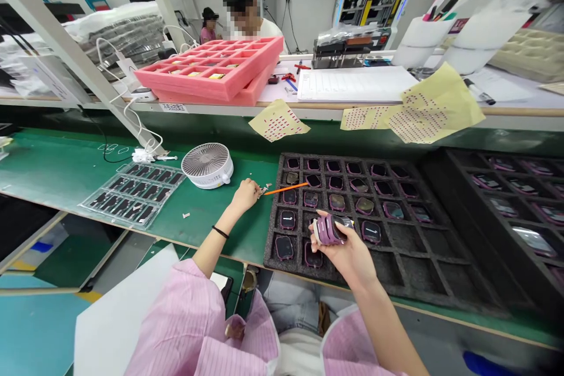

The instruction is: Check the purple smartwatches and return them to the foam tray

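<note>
My right hand [348, 249] is wrapped round a stack of several purple-framed, watch-like devices [328, 229], above the black foam tray [414, 239]. Many of the tray's pockets hold similar dark-screened devices, such as one [371, 231] just right of the stack. To the left of the tray, my left hand [247, 195] is low over the green tabletop, its fingertips pinched together among small white scraps [264, 189]. A thin orange stick [286, 188] runs from beside those fingertips to the tray; whether they grip it or a scrap, I cannot tell.
A small white fan [207, 164] stands left of the tray, beside a clear sheet of black parts [136, 194]. Another filled foam tray [515, 188] is at the right. Pink foam trays [211, 73] and yellow dotted sheets [436, 106] are on the shelf. A co-worker [253, 17] sits beyond.
</note>
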The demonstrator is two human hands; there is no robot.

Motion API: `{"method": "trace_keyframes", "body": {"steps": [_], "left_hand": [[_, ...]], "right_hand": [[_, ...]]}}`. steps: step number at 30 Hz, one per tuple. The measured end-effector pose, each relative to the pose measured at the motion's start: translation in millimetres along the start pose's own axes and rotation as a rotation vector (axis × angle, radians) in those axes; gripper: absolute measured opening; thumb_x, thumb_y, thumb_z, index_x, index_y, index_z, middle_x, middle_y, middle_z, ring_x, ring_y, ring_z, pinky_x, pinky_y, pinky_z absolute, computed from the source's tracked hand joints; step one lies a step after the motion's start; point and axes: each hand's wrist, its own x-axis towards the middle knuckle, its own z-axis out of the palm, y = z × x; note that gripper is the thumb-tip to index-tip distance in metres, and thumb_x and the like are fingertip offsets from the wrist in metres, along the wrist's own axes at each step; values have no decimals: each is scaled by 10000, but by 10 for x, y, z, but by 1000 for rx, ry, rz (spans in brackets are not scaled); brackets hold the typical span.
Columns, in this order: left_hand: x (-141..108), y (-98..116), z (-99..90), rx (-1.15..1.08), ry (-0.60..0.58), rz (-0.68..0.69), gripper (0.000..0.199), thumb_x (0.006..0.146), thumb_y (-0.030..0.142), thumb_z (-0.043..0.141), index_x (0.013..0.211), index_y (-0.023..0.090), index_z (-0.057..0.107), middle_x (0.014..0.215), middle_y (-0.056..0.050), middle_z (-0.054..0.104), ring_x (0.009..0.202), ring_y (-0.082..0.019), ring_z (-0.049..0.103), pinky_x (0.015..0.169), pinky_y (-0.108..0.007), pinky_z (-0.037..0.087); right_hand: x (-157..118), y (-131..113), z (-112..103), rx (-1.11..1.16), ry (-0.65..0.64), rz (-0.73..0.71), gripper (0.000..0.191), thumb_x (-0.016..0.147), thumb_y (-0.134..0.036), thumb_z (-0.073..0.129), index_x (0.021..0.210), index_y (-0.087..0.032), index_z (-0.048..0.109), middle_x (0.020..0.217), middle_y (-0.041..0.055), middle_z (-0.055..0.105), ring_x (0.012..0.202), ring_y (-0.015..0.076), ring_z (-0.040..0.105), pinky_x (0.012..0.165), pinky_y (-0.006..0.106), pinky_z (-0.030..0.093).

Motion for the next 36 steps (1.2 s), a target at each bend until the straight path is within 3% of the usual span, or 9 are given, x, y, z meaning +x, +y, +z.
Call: {"method": "trace_keyframes", "body": {"steps": [5, 8, 9, 12, 15, 17, 24, 30, 36], "left_hand": [[-81, 44, -91, -89, 68, -37, 91, 796, 64, 577, 768, 126, 637, 868, -105, 676, 883, -229, 629, 825, -345, 488], [-345, 241, -219, -227, 148, -15, 138, 885, 164, 502, 891, 147, 639, 919, -82, 694, 837, -184, 642, 767, -302, 499], [-462, 342, -248, -400, 180, 35, 142, 894, 217, 517, 909, 153, 643, 930, -76, 700, 836, -178, 647, 749, -287, 503], [-802, 690, -239, -833, 37, 184, 173, 858, 310, 596, 909, 169, 682, 944, -64, 714, 884, -172, 655, 780, -271, 512], [-996, 960, -108, -1128, -106, 80, 276, 753, 370, 719, 906, 143, 683, 821, -60, 726, 734, -155, 668, 712, -269, 535], [-1033, 1051, -8, -1230, -125, 4, 316, 692, 394, 771, 838, 128, 681, 774, -63, 730, 686, -153, 667, 697, -276, 543], [-1030, 1087, 105, -1279, -58, -66, 268, 662, 369, 791, 755, 127, 724, 739, -60, 741, 645, -153, 667, 669, -269, 534], [-1033, 1071, 36, -1288, -132, -92, 289, 589, 378, 835, 706, 132, 738, 710, -61, 740, 621, -160, 658, 640, -277, 525], [-1060, 1116, 21, -1508, -256, -92, 304, 616, 399, 824, 642, 138, 671, 560, 8, 645, 516, -129, 610, 599, -277, 502]], "right_hand": [[0, -7, 24, 17, -3, -30, 366, 777, -332, 570, 1105, -183, 641, 847, 90, 704, 637, 206, 618, 581, 352, 490], [-1, 1, 42, 29, 0, -60, 383, 789, -330, 553, 1137, -189, 626, 867, 89, 703, 646, 208, 616, 568, 351, 486], [-1, 6, 52, 33, 0, -74, 392, 789, -327, 552, 1150, -190, 619, 867, 88, 702, 648, 209, 617, 563, 350, 485], [-7, 24, 94, 25, -3, -131, 417, 792, -315, 543, 1188, -197, 594, 860, 80, 699, 644, 211, 621, 549, 348, 483], [-24, 46, 140, -2, -4, -186, 436, 792, -303, 547, 1218, -213, 569, 901, 78, 701, 657, 215, 627, 553, 360, 496], [-41, 64, 161, -24, -5, -219, 451, 784, -299, 564, 1228, -219, 558, 941, 81, 702, 672, 219, 631, 571, 378, 512], [-97, 158, 149, -177, 11, -364, 433, 786, -308, 631, 1209, -259, 554, 1135, 77, 661, 804, 214, 633, 685, 389, 542], [-105, 228, 66, -403, 43, -488, 477, 768, -340, 693, 1221, -262, 569, 1190, 76, 625, 1072, 244, 569, 854, 373, 510], [-129, 226, 107, -276, -48, -418, 457, 777, -380, 673, 1210, -287, 562, 1147, 72, 629, 860, 223, 617, 735, 401, 537]]}}
